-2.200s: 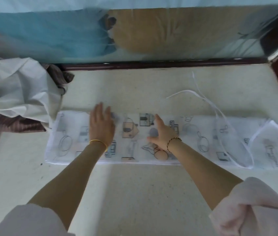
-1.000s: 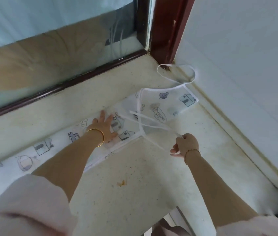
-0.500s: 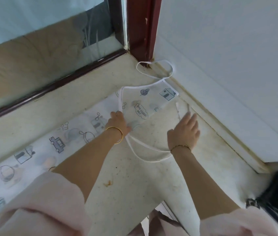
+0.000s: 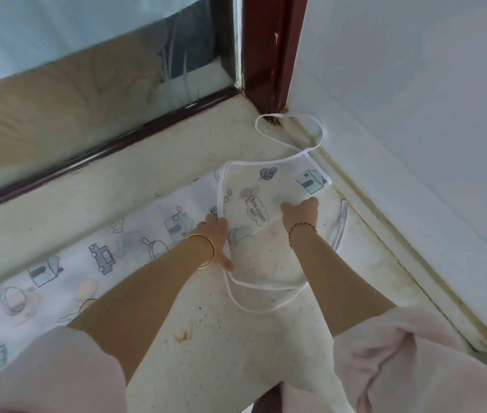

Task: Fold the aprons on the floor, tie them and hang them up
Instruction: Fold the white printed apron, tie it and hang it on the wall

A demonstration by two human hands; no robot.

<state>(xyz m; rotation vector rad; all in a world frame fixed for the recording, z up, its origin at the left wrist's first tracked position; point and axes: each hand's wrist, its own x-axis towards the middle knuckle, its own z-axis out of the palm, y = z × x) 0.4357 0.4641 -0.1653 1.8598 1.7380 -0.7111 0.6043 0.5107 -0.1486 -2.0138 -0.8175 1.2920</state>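
Currently the apron lies folded in a long strip on the floor, bib end toward its far corner. Thin, limp, light; likely slides. My left hand presses flat, pinning it; my right hand pinches the bib's near edge, the best hold.

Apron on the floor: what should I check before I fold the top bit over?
1. Apron folded into a long strip: ok.
2. Left hand pressing down where the bib starts: ok.
3. Right hand at the bib's near edge: ok; real grip: cannot tell.
4. Waist ties tucked in: not ok, looped loose on the floor.
5. Neck loop gathered: not ok, trailing by the wall.
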